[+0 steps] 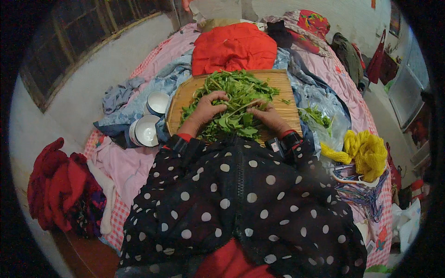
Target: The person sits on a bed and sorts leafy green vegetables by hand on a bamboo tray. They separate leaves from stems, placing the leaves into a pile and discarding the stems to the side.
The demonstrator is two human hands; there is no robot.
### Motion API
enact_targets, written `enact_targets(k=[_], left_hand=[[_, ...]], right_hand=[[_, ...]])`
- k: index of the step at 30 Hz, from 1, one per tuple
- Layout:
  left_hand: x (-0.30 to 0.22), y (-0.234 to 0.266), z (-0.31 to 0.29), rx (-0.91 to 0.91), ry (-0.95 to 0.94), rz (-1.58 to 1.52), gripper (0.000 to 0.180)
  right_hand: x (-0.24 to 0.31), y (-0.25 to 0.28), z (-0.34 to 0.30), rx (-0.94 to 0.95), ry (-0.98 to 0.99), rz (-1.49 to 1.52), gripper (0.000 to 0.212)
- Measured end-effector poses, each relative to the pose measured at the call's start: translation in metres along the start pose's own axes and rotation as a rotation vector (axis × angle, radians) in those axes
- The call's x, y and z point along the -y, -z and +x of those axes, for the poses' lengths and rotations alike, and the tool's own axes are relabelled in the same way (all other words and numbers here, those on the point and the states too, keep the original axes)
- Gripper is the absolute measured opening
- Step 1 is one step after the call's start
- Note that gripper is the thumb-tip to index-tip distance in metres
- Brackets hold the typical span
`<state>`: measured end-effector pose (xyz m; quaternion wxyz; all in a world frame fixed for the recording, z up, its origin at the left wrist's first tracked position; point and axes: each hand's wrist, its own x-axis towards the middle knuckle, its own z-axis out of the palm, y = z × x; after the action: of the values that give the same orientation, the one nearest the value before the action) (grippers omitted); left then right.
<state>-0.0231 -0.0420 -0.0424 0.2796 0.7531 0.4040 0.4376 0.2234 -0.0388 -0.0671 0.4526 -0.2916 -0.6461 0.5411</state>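
A heap of leafy greens [236, 90] lies on a slatted bamboo tray [289, 85] in front of me. My left hand [207, 111] is at the heap's left side, its fingers curled closed on some of the leaves and stems. Over the right side, my right hand [270, 116] pinches the end of a pale green stem between thumb and fingers. The fingertips of both hands are partly hidden among the leaves. More cut greens [320, 116] lie in a clear plastic bag [336, 127] just right of the tray.
White bowls [147, 131] stand left of the tray. Red cloth [234, 46] is bunched behind it. At the right are a yellow net bag [368, 153] and several clothes hangers [361, 194]. Dark red clothing [60, 185] is piled at the left on the bed's edge.
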Motion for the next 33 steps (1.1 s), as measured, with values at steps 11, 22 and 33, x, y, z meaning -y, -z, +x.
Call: enact_targets(k=[11,22,33], left_hand=[[0.002,0.000,0.001,-0.006,0.005,-0.044,0.028],[-0.033,-0.001,0.013,-0.088,0.014,-0.106,0.038],[-0.027,-0.012,0.020,0.180,-0.059,-0.063,0.032]], right_hand=[[0.001,0.002,0.001,-0.002,-0.083,-0.020,0.026],[-0.003,0.004,0.002,-0.020,-0.004,-0.045,0.024],[-0.007,0.008,0.004,0.031,-0.008,-0.007,0.029]])
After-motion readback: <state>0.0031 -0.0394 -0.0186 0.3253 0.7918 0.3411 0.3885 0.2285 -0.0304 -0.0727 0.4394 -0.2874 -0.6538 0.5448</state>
